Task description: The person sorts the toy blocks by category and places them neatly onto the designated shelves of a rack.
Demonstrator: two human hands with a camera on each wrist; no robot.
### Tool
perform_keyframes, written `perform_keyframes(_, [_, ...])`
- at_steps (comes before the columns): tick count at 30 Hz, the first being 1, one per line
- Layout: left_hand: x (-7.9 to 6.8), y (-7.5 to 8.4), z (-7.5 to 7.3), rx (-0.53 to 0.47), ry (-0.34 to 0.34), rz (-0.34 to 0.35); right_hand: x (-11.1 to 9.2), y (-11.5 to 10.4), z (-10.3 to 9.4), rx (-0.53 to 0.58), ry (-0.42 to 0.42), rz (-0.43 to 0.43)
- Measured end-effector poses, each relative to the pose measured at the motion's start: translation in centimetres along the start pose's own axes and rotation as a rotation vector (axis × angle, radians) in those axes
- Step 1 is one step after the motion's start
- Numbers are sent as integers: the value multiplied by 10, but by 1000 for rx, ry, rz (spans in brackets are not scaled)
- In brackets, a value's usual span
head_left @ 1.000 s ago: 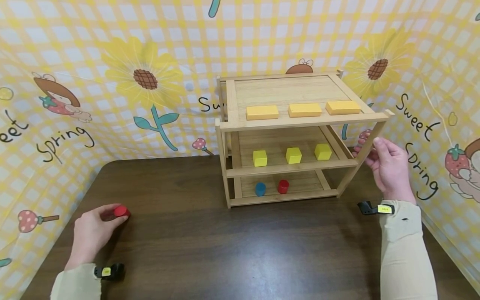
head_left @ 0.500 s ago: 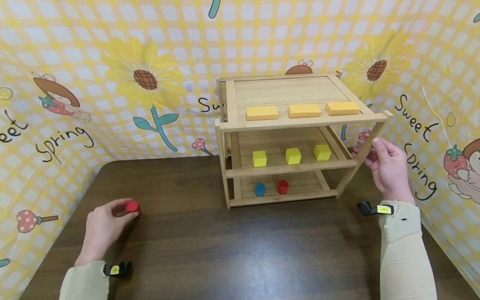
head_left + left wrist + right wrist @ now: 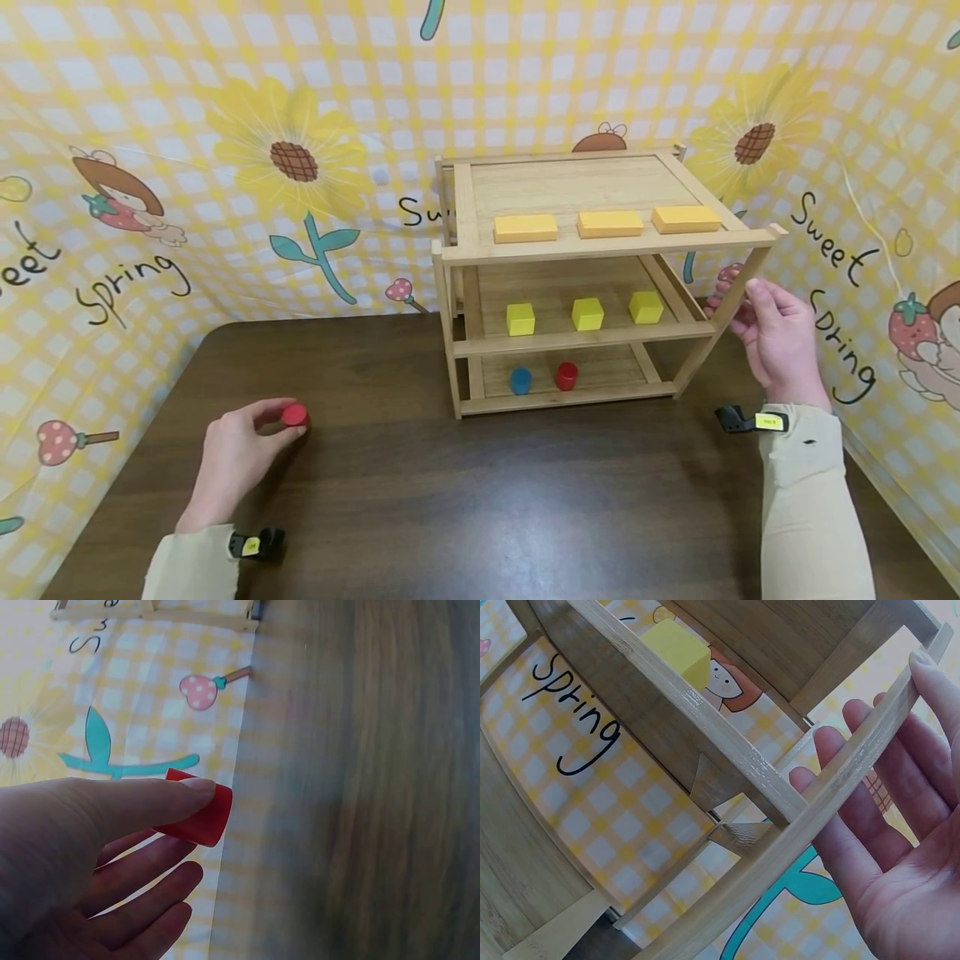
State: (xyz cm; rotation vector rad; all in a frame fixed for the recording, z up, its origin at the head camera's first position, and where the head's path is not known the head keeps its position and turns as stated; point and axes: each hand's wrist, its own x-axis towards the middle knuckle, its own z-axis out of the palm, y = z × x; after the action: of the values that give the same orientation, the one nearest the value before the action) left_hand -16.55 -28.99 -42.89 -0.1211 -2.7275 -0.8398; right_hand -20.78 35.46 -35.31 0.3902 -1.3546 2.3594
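My left hand [image 3: 236,450] pinches a red cylinder block [image 3: 296,414] between thumb and fingers, left of the shelf. In the left wrist view the thumb lies along the red cylinder block [image 3: 214,819], and the other fingers hang loosely below it. On the right, my right hand [image 3: 780,337] holds the front right post [image 3: 723,312] of a three-tier wooden shelf [image 3: 570,247]. The right wrist view has the thumb on one side of the post [image 3: 859,761] and the fingers behind it. A blue cylinder [image 3: 521,381] and another red cylinder [image 3: 567,376] stand on the bottom tier.
Three yellow cubes [image 3: 588,314] sit in a row on the middle tier. Along the top tier's front lie three orange-yellow oblong blocks [image 3: 610,224]. The dark wooden table [image 3: 420,500] meets a yellow checked cloth [image 3: 360,67] at the back and sides.
My left hand has moved right across the table toward the shelf, carrying the red cylinder block. My right hand stays on the post, and the blocks on the shelf keep their places.
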Motion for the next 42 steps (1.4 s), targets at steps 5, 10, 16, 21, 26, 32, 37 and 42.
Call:
perform_keyframes(5, [0, 8, 5, -16, -10, 36, 0, 0, 0, -16, 8, -5])
perform_keyframes(10, [1, 13, 10, -21, -6, 71, 0, 1, 1, -29, 16, -14])
perform_keyframes(16, [3, 18, 15, -24, -22, 74, 1, 0, 2, -41, 23, -14])
perform_keyframes(21, [3, 24, 18, -34, -41, 77, 1, 0, 2, -29, 25, -13])
perform_keyframes(26, [3, 31, 21, -38, -45, 91, 1, 0, 1, -28, 25, -15])
perform_keyframes(32, [3, 38, 24, -53, -61, 103, 0, 1, 1, -28, 22, -14])
perform_keyframes(37, [2, 44, 27, -71, -86, 97, 0, 1, 1, -30, 19, -13])
perform_keyframes(42, [1, 50, 30, -81, -107, 107, 0, 2, 0, -33, 16, -13])
